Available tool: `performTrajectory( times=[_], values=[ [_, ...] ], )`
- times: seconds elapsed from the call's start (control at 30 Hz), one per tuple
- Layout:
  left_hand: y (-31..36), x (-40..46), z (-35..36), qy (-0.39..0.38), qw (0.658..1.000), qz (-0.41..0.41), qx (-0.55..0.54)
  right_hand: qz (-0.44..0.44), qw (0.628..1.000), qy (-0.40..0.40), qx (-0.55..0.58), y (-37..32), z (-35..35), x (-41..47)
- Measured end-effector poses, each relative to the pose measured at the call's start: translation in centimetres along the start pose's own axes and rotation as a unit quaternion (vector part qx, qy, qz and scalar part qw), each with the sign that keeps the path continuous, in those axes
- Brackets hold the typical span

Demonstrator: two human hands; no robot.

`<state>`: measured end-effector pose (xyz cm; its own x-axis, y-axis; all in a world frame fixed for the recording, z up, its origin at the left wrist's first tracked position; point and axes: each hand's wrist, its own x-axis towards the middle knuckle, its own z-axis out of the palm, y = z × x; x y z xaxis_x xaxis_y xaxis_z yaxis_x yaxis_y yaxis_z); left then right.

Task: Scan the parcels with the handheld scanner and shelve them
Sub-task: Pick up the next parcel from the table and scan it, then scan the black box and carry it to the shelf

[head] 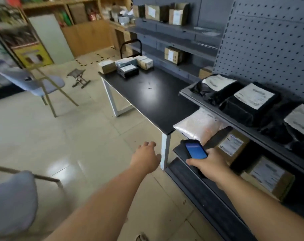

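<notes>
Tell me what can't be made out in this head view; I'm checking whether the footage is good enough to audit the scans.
- Labels on the black bagged parcels: print blurred, unreadable.
- Scanner screen: only a blue glow; its lower body is covered by the right hand.
- Parcels on the table: too far and small to read.
- Left hand: seen from the back, palm hidden.
- Rightmost shelf parcel: cut off by the frame edge.
</notes>
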<state>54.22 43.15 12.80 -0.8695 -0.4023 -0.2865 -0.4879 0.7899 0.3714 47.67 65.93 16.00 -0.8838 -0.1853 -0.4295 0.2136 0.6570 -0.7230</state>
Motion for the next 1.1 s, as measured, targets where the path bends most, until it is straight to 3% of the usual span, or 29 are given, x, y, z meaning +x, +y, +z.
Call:
performTrajectory(
  times=[0.43, 0.73, 1.1],
  values=[
    [-17.4, 6.9, -9.8, 0.037, 0.989, -0.125, -0.071, -0.071, 0.988, -0.065, -0.120, -17.2, 16.2, 6.8],
    [-22.2, 16.9, -13.3, 0.052, 0.979, -0.170, -0.105, -0.103, 0.972, -0.116, -0.174, -26.2, 23.3, 17.3],
    [-27.7, 30.3, -20.3, 0.078, 0.943, -0.292, -0.143, -0.145, 0.950, -0.180, -0.208, -39.6, 29.6, 33.1]
  ],
)
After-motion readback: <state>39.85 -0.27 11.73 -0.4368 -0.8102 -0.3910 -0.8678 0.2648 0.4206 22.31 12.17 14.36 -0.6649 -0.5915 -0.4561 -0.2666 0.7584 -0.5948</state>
